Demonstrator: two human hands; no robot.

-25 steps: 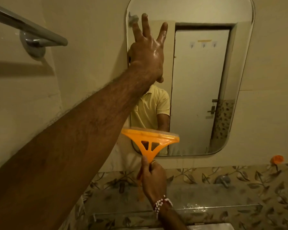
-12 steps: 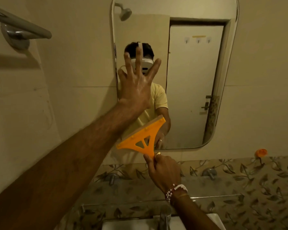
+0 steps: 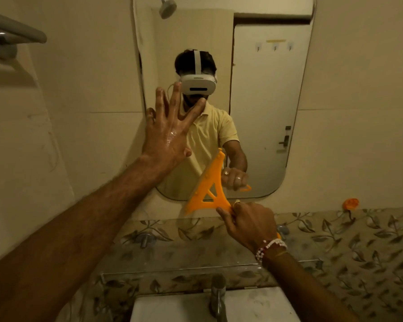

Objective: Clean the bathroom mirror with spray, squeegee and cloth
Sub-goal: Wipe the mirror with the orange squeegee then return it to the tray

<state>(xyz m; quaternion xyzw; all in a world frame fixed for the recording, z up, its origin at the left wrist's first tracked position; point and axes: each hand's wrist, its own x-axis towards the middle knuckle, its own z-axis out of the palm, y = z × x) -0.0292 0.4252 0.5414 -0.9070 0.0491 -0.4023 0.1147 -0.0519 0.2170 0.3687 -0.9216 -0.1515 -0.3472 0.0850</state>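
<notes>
The rounded wall mirror (image 3: pixel 265 101) hangs ahead and reflects a person in a yellow shirt and a white door. My left hand (image 3: pixel 168 133) is flat against the mirror's left edge, fingers spread, its back wet. My right hand (image 3: pixel 247 223) grips the handle of an orange squeegee (image 3: pixel 208 191) just below the mirror's lower edge. The squeegee's blade is tilted steeply, its upper tip over the lower glass. No spray bottle or cloth is in view.
A glass shelf (image 3: pixel 196 259) on two metal pegs runs under the mirror. Below it are a tap (image 3: pixel 218 296) and a white basin (image 3: pixel 254 305). A towel rail (image 3: pixel 14 31) juts from the left wall. An orange hook (image 3: pixel 350 203) sits on the leaf-patterned tiles at right.
My left hand slid down the mirror's left edge from near the top to mid height. The squeegee turned from level to steeply tilted and dropped to the mirror's bottom edge.
</notes>
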